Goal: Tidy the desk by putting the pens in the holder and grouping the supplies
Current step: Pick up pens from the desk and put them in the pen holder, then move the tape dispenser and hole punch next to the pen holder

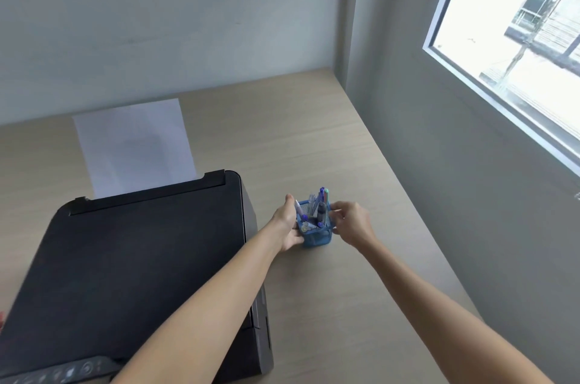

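Holder between both my hands

Holder (315,228), blue mesh and full of pens (320,206), stands on the surface (314,139) just right of the black printer (131,267). My left hand (288,223) grips its left side; my right hand (351,222) pinches its right edge.

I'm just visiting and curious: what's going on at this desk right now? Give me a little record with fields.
Setting: pale wooden desk in a corner, window on the right
Main object: blue mesh holder, upright on the desk
Contents: several pens standing inside
Left hand: gripping the holder's left side
Right hand: fingers at the holder's right side
Beside it: black printer with a white paper sheet in its rear tray
Loose pens on desk: none visible
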